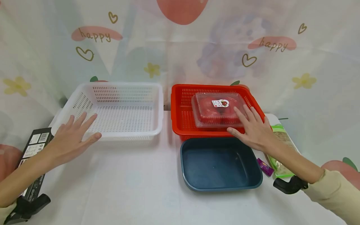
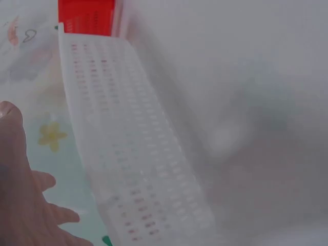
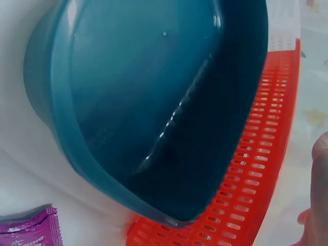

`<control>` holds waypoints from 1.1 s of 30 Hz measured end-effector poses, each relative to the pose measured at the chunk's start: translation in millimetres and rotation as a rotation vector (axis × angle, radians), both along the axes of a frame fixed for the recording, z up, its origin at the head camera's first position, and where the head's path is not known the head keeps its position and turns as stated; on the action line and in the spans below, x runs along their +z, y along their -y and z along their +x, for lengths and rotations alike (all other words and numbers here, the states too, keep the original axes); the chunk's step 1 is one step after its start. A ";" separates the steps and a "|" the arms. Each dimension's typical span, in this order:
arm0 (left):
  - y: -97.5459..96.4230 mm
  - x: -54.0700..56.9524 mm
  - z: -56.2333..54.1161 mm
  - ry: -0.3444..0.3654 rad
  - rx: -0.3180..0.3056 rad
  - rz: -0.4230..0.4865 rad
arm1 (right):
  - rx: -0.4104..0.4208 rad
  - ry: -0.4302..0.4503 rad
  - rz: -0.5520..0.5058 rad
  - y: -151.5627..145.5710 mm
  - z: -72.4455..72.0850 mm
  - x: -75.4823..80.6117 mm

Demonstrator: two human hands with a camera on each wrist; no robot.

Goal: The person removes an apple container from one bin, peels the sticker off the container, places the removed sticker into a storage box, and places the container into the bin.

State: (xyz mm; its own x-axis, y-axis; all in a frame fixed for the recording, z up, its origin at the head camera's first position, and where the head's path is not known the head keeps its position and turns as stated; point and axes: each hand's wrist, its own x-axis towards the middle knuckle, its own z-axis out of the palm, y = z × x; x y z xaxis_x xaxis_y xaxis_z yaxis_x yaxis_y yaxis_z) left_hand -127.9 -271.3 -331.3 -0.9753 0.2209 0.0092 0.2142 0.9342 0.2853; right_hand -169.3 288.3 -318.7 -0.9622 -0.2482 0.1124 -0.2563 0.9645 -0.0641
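My left hand is spread with straight fingers over the near left corner of a white perforated basket, holding nothing. In the head view my right hand reaches over the right side of a red perforated basket, its fingers extended. A clear-lidded plastic box with red contents and a small label lies tilted inside that basket. The right fingertips overlap the box's right edge; whether they touch it I cannot tell. A dark blue basin stands in front of the red basket.
To the right of the basin lie a small purple packet and a green-and-clear bag, partly behind the right forearm. A black box with white labels sits at the left edge, under the left forearm. A printed cloth hangs behind the baskets.
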 end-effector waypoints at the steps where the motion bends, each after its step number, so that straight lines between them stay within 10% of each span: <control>1: -2.6 1.8 0.6 0.011 -0.004 0.011 | -0.001 0.002 -0.002 -0.3 -0.6 0.3; 18: -51.8 16.8 13.7 0.066 -0.046 0.270 | 0.043 0.063 -0.149 -11.7 -20.9 6.0; 33: -107.9 15.3 0.3 0.085 -0.155 0.452 | 0.025 0.149 -0.236 -22.2 -45.1 12.7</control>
